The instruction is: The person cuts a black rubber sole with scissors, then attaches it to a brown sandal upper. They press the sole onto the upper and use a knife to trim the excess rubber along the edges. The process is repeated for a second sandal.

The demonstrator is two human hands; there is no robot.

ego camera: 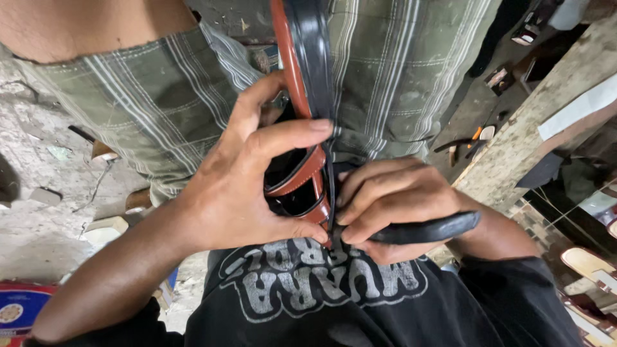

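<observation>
A brown and black sandal (pixel 302 77) stands between my knees, sole edge toward me, over my green plaid shorts (pixel 154 103). My left hand (pixel 250 173) wraps around the sandal's brown strap, thumb near the lower end and forefinger across the top. My right hand (pixel 392 199) pinches a black rubber strip (pixel 424 228) that runs along the sandal's edge and bends off to the right, fingers pressed against the sandal's lower end. My black printed shirt (pixel 334 289) fills the bottom of the view.
A rough concrete floor (pixel 45 212) lies at left with small wooden scraps (pixel 106 225). A worn workbench edge (pixel 533 128) runs up the right side, with tools (pixel 472 138) on the floor beside it and more footwear parts (pixel 588 263) at lower right.
</observation>
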